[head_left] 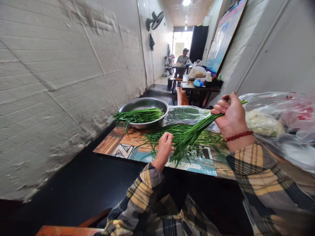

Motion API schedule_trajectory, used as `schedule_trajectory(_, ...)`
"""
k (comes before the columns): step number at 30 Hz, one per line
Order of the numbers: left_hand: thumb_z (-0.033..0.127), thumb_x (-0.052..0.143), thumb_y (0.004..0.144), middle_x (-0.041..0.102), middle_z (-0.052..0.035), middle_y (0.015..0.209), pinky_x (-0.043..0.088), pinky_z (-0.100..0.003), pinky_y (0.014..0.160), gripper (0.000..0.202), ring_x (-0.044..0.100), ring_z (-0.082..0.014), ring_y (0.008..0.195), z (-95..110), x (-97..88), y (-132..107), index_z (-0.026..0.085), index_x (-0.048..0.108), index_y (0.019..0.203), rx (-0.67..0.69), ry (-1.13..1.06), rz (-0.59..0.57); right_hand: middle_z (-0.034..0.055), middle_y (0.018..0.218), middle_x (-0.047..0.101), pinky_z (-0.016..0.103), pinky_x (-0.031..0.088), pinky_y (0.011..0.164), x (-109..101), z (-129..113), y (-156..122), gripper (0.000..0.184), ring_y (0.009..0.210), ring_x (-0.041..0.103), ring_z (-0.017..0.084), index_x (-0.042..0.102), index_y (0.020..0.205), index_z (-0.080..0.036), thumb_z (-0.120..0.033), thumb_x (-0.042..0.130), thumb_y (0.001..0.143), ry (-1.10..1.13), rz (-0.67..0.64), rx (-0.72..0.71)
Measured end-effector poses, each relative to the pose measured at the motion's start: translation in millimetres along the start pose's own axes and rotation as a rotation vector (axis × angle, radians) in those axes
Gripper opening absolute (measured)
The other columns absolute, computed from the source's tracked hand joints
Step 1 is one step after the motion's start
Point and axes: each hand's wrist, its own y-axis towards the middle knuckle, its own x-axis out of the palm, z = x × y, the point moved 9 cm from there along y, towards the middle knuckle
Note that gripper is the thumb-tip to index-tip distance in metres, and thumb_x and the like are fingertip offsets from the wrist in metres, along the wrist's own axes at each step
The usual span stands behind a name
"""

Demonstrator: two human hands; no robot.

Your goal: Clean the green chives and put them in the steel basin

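A bunch of long green garlic chives (194, 134) slants down from my right hand (231, 113), which is closed around the stem end; a red bead bracelet circles that wrist. My left hand (164, 146) is closed beside the hanging leaf tips, and whatever its fingers may hold is hidden. Beneath the bunch, loose chives (179, 129) lie spread over the patterned tabletop (145, 155). More chives (141, 115) rest in a wide metal bowl (130, 102) at the far left of the table, their leaves hanging over its rim.
Behind the loose chives lies a clear plastic bag (189, 113) with greens inside. Thin plastic bags (290, 114), one around something pale, crowd the right side. Farther back, another table (197, 87) carries bags, and a person (183, 58) sits beyond it. A white wall (61, 82) runs along the left.
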Motion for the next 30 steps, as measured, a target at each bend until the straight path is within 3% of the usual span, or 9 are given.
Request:
schedule_trajectory(5,0.035,0.051,0.088,0.064,-0.0060,0.092,0.045,-0.027,0.075,0.027,0.058,-0.0154,0.084,39,2.7,12,0.015,0.062,0.103,0.132,0.016,-0.072,-0.0116,0.042,0.023,0.019,0.025,0.037,4,6,-3,0.037,0.036,0.020,0.005,0.047,0.065,-0.019,-0.041,0.045,0.095,-0.061,-0.012,-0.059)
schedule_trajectory(9,0.021,0.062,0.078,0.063,-0.0128,0.115,0.047,-0.031,0.083,0.047,0.060,-0.0203,0.099,93,43.6,19,0.014,0.053,0.124,0.257,-0.025,-0.307,-0.0110,0.045,0.027,0.020,0.031,0.038,26,17,-13,0.034,0.038,0.026,0.006,0.049,0.065,-0.022,-0.043,0.055,0.090,-0.131,-0.065,-0.132)
schedule_trajectory(12,0.012,0.067,0.068,0.062,-0.0119,0.117,0.044,-0.035,0.093,0.058,0.057,-0.0225,0.106,118,69.4,23,0.014,0.051,0.125,0.356,-0.038,-0.352,-0.0102,0.048,0.031,0.021,0.037,0.043,48,24,-23,0.032,0.041,0.033,0.007,0.047,0.065,-0.024,-0.043,0.063,0.084,-0.180,-0.124,-0.203)
schedule_trajectory(16,0.017,0.066,0.074,0.065,-0.0037,0.089,0.047,-0.028,0.080,0.024,0.059,-0.0166,0.086,118,69.4,35,0.016,0.060,0.097,0.304,-0.234,-0.243,-0.0056,0.065,0.052,0.025,0.047,0.057,84,28,-36,0.026,0.057,0.051,0.010,0.054,0.077,-0.024,-0.040,0.074,0.074,-0.299,-0.352,-0.265)
schedule_trajectory(19,0.024,0.064,0.081,0.048,0.0048,0.058,0.041,-0.021,0.055,0.013,0.046,-0.0081,0.053,103,47.9,44,0.016,0.055,0.076,0.129,-0.447,-0.215,-0.0002,0.091,0.063,0.030,0.050,0.073,92,23,-44,0.036,0.084,0.061,0.015,0.058,0.099,-0.024,-0.043,0.075,0.073,-0.409,-0.519,-0.256)
schedule_trajectory(21,0.026,0.064,0.083,0.038,0.0078,0.053,0.036,-0.019,0.049,0.021,0.036,-0.0054,0.046,92,21.6,50,0.017,0.050,0.071,0.021,-0.657,-0.162,0.0014,0.099,0.064,0.030,0.050,0.076,76,16,-42,0.037,0.092,0.061,0.016,0.058,0.106,-0.025,-0.045,0.070,0.077,-0.439,-0.503,-0.231)
schedule_trajectory(25,0.028,0.051,0.094,0.030,0.0088,0.052,0.031,-0.018,0.044,0.031,0.030,-0.0042,0.041,69,-25.6,58,0.017,0.043,0.067,-0.158,-0.922,-0.048,0.0025,0.092,0.065,0.027,0.046,0.068,15,24,-33,0.026,0.083,0.060,0.014,0.065,0.097,-0.022,-0.042,0.067,0.080,-0.441,-0.353,-0.053)
schedule_trajectory(28,0.028,0.038,0.099,0.028,0.0087,0.051,0.030,-0.018,0.043,0.033,0.030,-0.0041,0.039,56,-43.3,61,0.016,0.043,0.068,-0.185,-1.004,0.035,0.0017,0.083,0.064,0.024,0.041,0.062,-21,47,-36,0.022,0.073,0.057,0.010,0.068,0.092,-0.020,-0.039,0.066,0.081,-0.458,-0.317,0.072)
schedule_trajectory(30,0.028,0.036,0.100,0.027,0.0088,0.051,0.030,-0.018,0.042,0.034,0.029,-0.0038,0.039,53,-43.3,60,0.016,0.043,0.069,-0.185,-1.014,0.063,0.0013,0.081,0.064,0.025,0.040,0.062,-28,63,-43,0.022,0.070,0.055,0.010,0.068,0.091,-0.018,-0.039,0.065,0.082,-0.501,-0.356,0.100)
